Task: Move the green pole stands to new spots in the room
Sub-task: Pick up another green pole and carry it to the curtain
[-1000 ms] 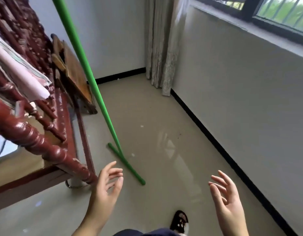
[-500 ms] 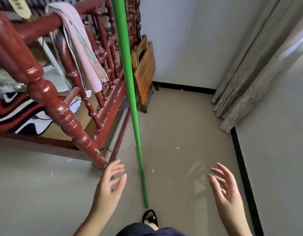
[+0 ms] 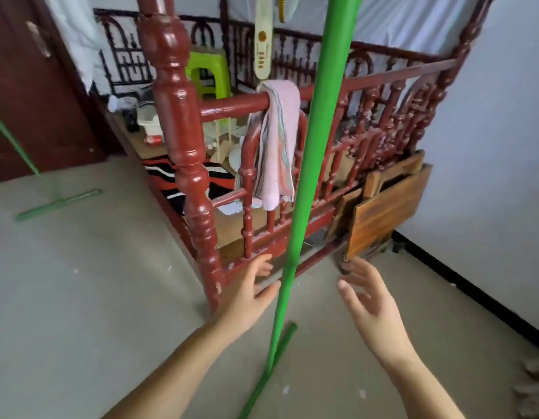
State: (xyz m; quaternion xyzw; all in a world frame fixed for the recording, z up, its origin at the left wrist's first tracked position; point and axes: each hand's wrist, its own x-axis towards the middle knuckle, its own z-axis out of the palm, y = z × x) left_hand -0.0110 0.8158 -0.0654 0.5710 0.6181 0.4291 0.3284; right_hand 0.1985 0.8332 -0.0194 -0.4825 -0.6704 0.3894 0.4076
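Observation:
A green pole stand (image 3: 310,164) rises upright right in front of me, its flat green foot bar (image 3: 269,367) lying on the floor between my arms. My left hand (image 3: 250,293) is open just left of the pole, thumb tip close to or touching it. My right hand (image 3: 368,297) is open to the pole's right, apart from it. A second green pole stand (image 3: 55,204) stands at the far left by the dark door, its pole leaning up out of view.
A red wooden bed frame (image 3: 183,140) with turned posts stands directly behind the pole, a pink towel (image 3: 277,140) over its rail. Folded wooden boards (image 3: 383,210) lean at the bed's right corner. A wall with black skirting (image 3: 474,291) runs on the right.
My view has swung left, from the window wall to the bed. Both hands have reached forward and closed in around the pole, staying open.

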